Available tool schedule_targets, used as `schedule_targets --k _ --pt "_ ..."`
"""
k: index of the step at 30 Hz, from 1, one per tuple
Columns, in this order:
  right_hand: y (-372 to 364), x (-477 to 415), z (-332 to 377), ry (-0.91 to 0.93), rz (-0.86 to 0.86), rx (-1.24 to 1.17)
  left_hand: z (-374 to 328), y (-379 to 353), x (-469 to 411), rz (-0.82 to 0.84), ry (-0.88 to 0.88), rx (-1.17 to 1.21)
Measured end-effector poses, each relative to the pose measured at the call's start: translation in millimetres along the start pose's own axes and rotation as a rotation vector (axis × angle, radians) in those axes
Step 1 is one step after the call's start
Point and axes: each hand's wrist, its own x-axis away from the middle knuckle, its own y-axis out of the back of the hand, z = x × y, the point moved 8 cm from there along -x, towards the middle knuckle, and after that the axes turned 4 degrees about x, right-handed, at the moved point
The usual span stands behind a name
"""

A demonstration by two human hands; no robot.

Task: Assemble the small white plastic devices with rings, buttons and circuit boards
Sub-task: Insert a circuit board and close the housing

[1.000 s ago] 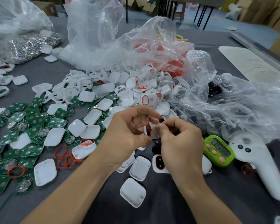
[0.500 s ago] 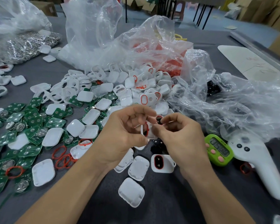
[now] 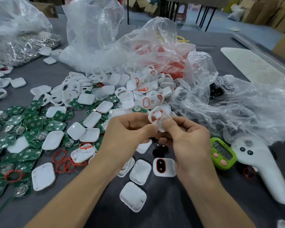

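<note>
Lower half of the white shell is hidden behind both thumbs; the fingers behind it can't be made out. Left hand and right hand both pinch the shell, fingers curled in tight, holding it above the table at frame centre. A thin red ring sits in the shell's oval opening, looks partly seated, hard to tell. 2 or so black buttons are half covered below the hands.

Crumpled clear plastic bags blur the red and black contents inside. A white controller is just beside the green timer at right. A finished-looking white cover with a red-rimmed black insert lies near the right wrist.

A pile of glossy rounded white shells lies behind the hands. Flat green circuit boards with shiny metal domes overlap at left, and thin loose red rings lie tangled beside them. Table surface is dark grey and matte.
</note>
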Motion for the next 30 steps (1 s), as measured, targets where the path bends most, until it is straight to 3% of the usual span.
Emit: schedule_targets --k 7,15,30 --pt "-3 3 10 0.171 0.032 0.211 -13 0 3 -0.014 -0.117 0.020" --pt "-9 3 8 0.167 0.143 0.312 -14 1 4 -0.024 -0.104 0.055" --pt "-7 2 3 0.157 0.165 0.427 -12 -3 6 -0.026 -0.126 -0.211"
